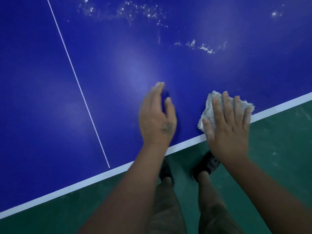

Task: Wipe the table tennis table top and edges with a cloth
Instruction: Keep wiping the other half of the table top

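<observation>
Cloth (226,107) is lying at the worktop (118,65) edge under our flat, open right hand (228,132); left hand (157,119) is hovering empty. We are risking sweeping chalky residue (202,47) onto clean blue.

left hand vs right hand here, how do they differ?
The right hand lies flat, fingers spread, pressing the grey cloth; the left hand is bare, holding nothing.
The right hand sits across the white edge line of the table; the left hand lies further in on the blue table top, fingers slightly curled.
Both lie near the table's near edge, well short of the white residue.
</observation>
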